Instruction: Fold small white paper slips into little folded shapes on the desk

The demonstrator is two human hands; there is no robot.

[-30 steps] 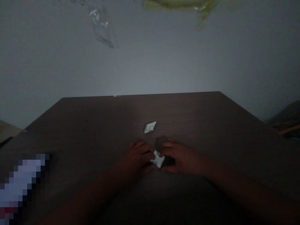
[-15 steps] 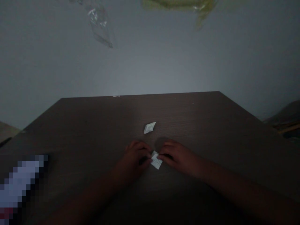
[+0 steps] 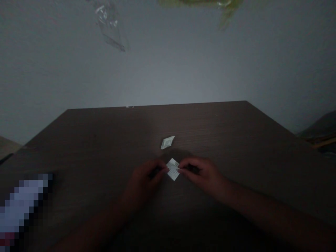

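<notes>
A small white folded paper [image 3: 173,169], diamond-shaped, sits between both hands just above the dark wooden table [image 3: 105,140]. My left hand [image 3: 147,178] pinches its left corner with curled fingers. My right hand [image 3: 202,173] pinches its right corner. A second small white folded paper [image 3: 167,142] lies on the table just beyond the hands, untouched.
The scene is dim. A pixelated pale object [image 3: 22,206] lies at the table's near left. The table's far edge meets a grey wall. A clear plastic bag [image 3: 109,24] and a yellowish bag [image 3: 202,4] hang at the top. Dark furniture [image 3: 320,131] stands at right.
Both hands have lifted the white paper a little away from me, and it now shows as a flatter diamond. The other paper has not moved.
</notes>
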